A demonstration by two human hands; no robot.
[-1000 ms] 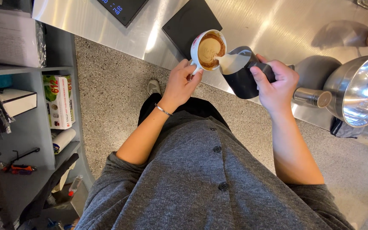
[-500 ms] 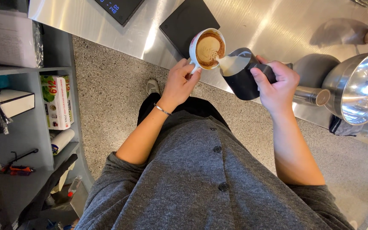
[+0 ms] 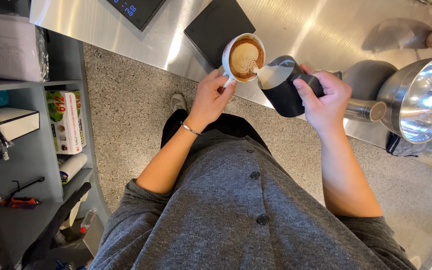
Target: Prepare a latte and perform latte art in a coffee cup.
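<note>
While the left hand (image 3: 211,97) pinches the handle of the cup (image 3: 244,56), the right hand (image 3: 326,97) is wrapped around the handle of the black jug (image 3: 283,87), fingers clenched on it. Both vessels are held in the air at about one o'clock in the view, just above the near edge of the steel counter (image 3: 296,25). The jug sits at three o'clock from the cup, tilted so its spout touches or nearly touches the cup's rim.

The cup is white and looks like ceramic: stiff, breakable, smooth on the outside, so the small handle at its seven o'clock is probably the surest hold. It is nearly full of brown coffee with a pale milk pattern spreading from the three o'clock side, which likely makes it prone to spilling if tipped far. The jug holds white milk, visible at its mouth; it is rigid and probably heavier than the cup, best held by the handle as now.

On the counter at eleven o'clock from the cup lies a flat black scale (image 3: 218,27), with a second scale (image 3: 136,10) further along at ten o'clock. A shiny metal vessel (image 3: 421,97) stands at three o'clock.
</note>
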